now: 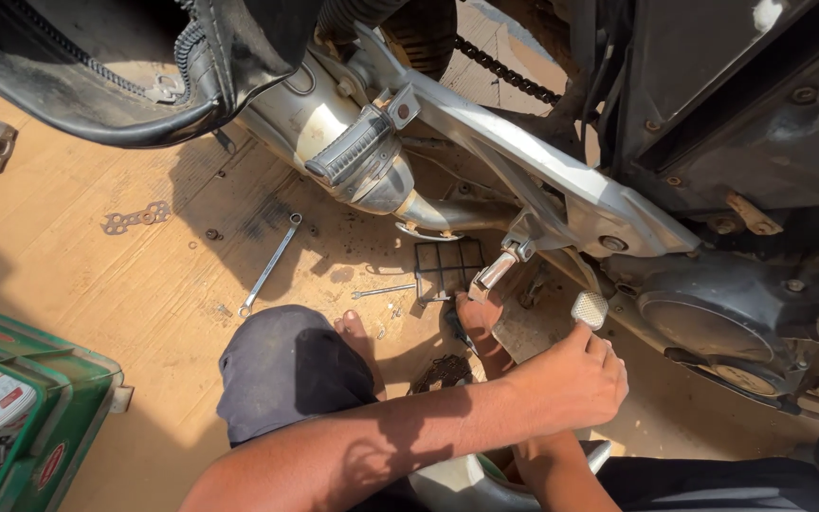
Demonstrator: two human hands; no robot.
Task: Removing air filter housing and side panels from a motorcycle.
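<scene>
While the left hand (566, 379) curls shut by the brake pedal (590, 308), I cannot tell if it grips anything. The right hand (479, 318) reaches under the silver footrest bracket (504, 265); its grip is hidden. That metal pedal looks hard, stiff and bumpy, so its pad is good to hold. A spanner (270, 265) lies on the cardboard floor (97, 284).

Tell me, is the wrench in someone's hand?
No, the wrench lies on the cardboard, away from both hands.
</scene>
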